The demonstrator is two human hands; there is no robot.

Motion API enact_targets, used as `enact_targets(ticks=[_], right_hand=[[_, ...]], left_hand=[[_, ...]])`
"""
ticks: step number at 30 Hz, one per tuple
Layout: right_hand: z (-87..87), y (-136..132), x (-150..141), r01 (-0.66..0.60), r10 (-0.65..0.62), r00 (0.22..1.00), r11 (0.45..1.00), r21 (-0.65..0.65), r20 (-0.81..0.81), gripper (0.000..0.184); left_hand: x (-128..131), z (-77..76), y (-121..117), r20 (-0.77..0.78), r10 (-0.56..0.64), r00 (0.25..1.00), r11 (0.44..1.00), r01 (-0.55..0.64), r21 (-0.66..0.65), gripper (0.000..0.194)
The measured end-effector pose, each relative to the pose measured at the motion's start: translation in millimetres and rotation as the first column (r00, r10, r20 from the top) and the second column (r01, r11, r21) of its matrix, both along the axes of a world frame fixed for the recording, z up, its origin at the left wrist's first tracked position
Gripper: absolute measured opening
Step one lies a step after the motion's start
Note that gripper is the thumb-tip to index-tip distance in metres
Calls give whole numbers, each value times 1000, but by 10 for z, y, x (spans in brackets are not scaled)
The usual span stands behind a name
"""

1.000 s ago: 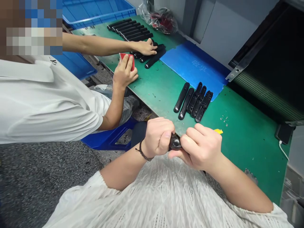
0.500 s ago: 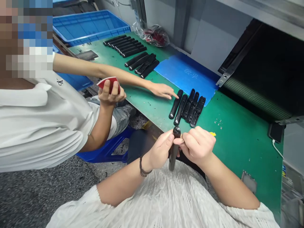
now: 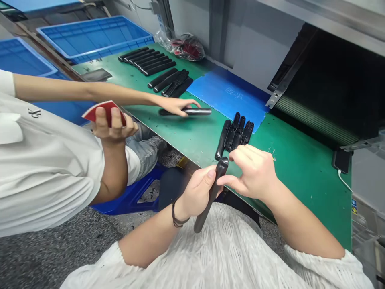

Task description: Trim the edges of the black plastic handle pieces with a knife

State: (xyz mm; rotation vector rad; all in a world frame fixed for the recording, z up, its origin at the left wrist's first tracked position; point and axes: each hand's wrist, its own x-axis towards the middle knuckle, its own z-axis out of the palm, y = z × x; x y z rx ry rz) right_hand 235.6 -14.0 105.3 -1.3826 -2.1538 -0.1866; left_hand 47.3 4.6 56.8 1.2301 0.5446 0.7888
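My left hand (image 3: 198, 188) is closed around the lower half of a long black plastic handle (image 3: 220, 170), which slants with its rounded glossy end up and its other end near my lap. My right hand (image 3: 252, 172) is beside the upper end, fingers curled and thumb reaching toward the handle's side. Whatever these fingers hold is hidden. Just beyond, on the green table, lie another closed black handle (image 3: 223, 139) and several opened black shells (image 3: 240, 130).
A co-worker's hand (image 3: 176, 105) is on a black handle (image 3: 198, 111) at left; the other hand holds a red pad (image 3: 104, 110). Several handles (image 3: 147, 60) lie further back. A blue sheet (image 3: 228, 90), blue crate (image 3: 96, 36), plastic bag (image 3: 188, 46) and phone (image 3: 341, 160) are around.
The co-worker's hand has taken one handle from the group ahead of me and moved it left. My handle has tilted, and my right thumb has spread away from the curled fingers.
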Motion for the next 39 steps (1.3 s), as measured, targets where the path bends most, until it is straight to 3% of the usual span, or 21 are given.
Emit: enact_targets(ticks=[7,12,15,22,39], right_hand=[[-10,44,-89,30,-47,993,989,144,110,55],[-102,16,-137,77,-96,990,982,170,102,57],[-150,-5,-156,75,-90,991,986,151,101,57],[-300,-141,-244,44,-56,987,996,83,152,62],[-490,-442,-419,-28,37,994,996,-82,106,60]], left_hand=[[38,-36,0,67,53,996,993,-46,-106,53],[87,-58,-1,117,61,991,974,-34,-224,52],[122,-66,16,99,80,992,966,-53,-254,55],[161,-84,132,15,240,971,948,-231,-219,57],[283,87,366,8,395,918,885,-379,-270,62]])
